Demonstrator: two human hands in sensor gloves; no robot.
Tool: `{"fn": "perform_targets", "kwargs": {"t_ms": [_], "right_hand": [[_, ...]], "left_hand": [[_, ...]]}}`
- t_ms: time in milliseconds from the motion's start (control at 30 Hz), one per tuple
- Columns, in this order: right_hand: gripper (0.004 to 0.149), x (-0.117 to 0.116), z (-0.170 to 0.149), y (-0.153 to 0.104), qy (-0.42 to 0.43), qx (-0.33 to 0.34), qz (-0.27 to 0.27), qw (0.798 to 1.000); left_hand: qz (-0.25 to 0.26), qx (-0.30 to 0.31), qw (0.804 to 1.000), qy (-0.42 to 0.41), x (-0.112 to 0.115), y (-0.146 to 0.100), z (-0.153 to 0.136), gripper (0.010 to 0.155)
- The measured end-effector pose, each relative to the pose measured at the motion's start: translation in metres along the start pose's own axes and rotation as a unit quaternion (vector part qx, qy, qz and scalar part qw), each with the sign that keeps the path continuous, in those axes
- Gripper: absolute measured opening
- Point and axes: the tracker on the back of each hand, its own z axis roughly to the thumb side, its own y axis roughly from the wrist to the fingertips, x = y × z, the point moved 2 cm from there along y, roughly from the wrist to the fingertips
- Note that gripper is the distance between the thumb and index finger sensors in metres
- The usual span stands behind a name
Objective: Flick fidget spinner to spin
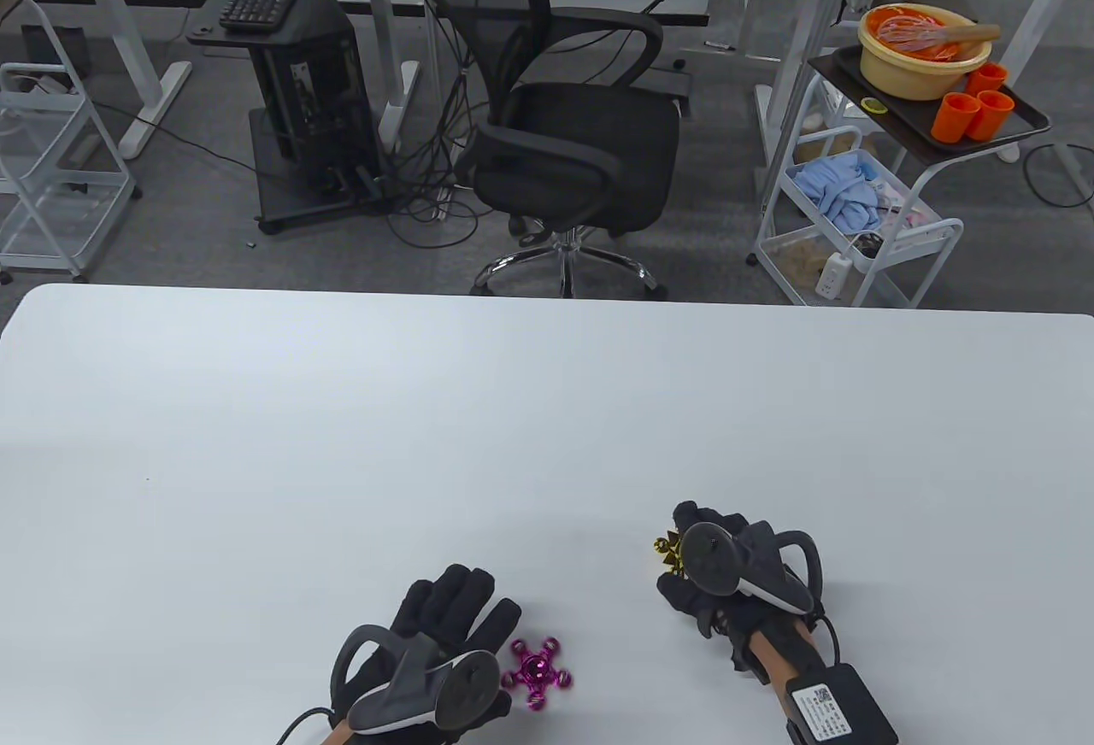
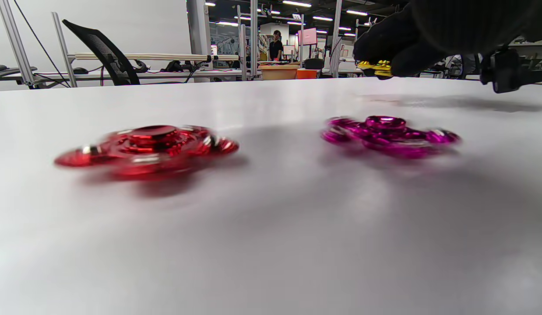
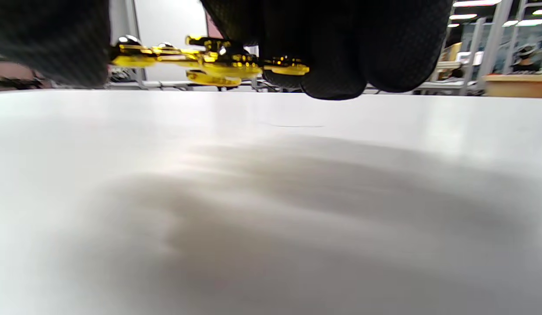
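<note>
My right hand grips the gold fidget spinner and holds it up off the white table, near the table's near edge and right of its middle. In the right wrist view the gold spinner lies about flat above the tabletop, with gloved fingers curled over it from above and more glove against its left end; its shadow falls on the surface beneath. My left hand sits by the near edge, left of the middle, palm down with the fingers stretched forward and spread a little, holding nothing. Just to the right of that hand the magenta fidget spinner lies flat on the table, close beside my thumb side; whether the glove touches it I cannot tell. The left wrist view shows a red fidget spinner lying flat on the table to the left of the magenta one, the two apart from each other, with the right hand and the gold spinner farther off behind them. In the table view the red one is hidden under my left hand.
</note>
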Motion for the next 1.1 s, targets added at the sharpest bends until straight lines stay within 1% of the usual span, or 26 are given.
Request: {"fn": "perform_targets", "kwargs": {"t_ms": [67, 333, 567, 833, 933, 1100], "right_hand": [[0.085, -0.002, 0.01, -0.007, 0.003, 0.021, 0.001, 1.0], [0.087, -0.011, 0.049, -0.026, -0.035, 0.097, 0.018, 0.995], [0.087, -0.018, 0.075, -0.035, -0.083, 0.149, 0.033, 0.985], [0.087, -0.029, 0.083, -0.035, -0.113, 0.161, 0.054, 0.979], [0.086, -0.03, 0.082, -0.035, -0.106, 0.161, 0.053, 0.98], [0.086, -0.03, 0.081, -0.036, -0.103, 0.157, 0.072, 0.98]], "left_hand": [[-0.001, -0.001, 1.0, 0.0, 0.0, 0.0, 0.0, 0.083], [-0.005, -0.001, 1.0, 0.003, 0.0, 0.0, 0.0, 0.083], [-0.008, 0.0, 1.0, 0.003, 0.001, 0.001, 0.0, 0.083], [-0.006, 0.0, 1.0, 0.004, 0.001, 0.001, 0.0, 0.083], [-0.006, 0.001, 1.0, 0.004, 0.001, 0.002, 0.0, 0.083], [-0.009, 0.001, 1.0, 0.007, 0.002, 0.002, 0.001, 0.083]]}}
